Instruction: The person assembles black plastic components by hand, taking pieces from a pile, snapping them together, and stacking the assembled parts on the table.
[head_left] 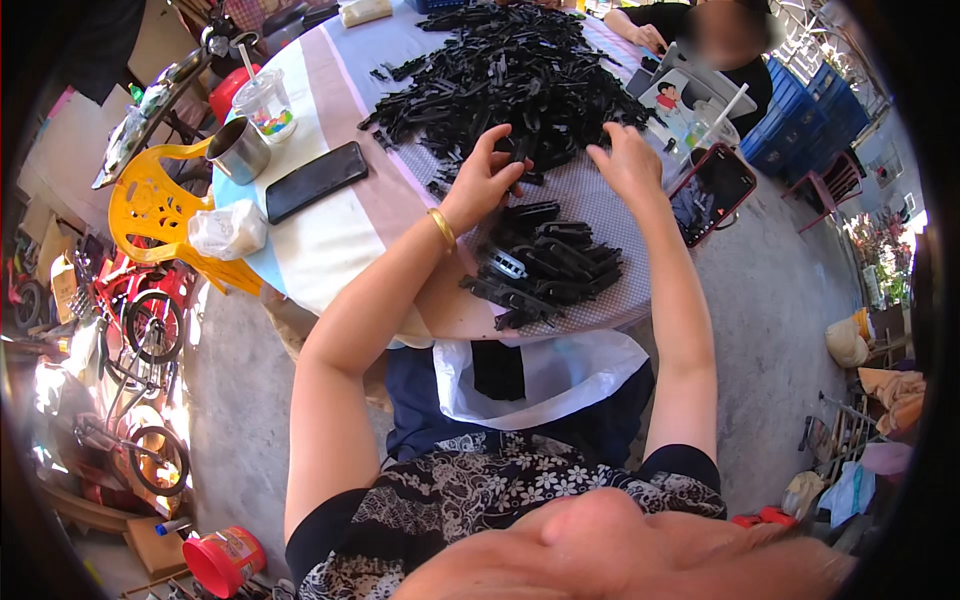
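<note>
A large heap of small, long black plastic pieces (530, 60) covers the far middle of the round table. At its near edge my left hand (482, 182), with a gold bangle at the wrist, is curved with thumb and fingers apart. Black pieces lie right beside its fingertips, and I make out none gripped. My right hand (630, 168) hovers at the heap's near right side, fingers bent and apart. Between my forearms lies a smaller pile of black pieces (560, 265), one with a pale, shiny strip. An opened white plastic bag (590, 370) rests on my lap below the table edge.
Left on the striped tablecloth (335, 240) are a black phone (318, 182), a metal cup (238, 150), a plastic cup with straw (265, 105) and a crumpled bag (228, 230). Another phone (712, 195) stands at the right edge. A person (745, 80) sits across, near blue crates (805, 115).
</note>
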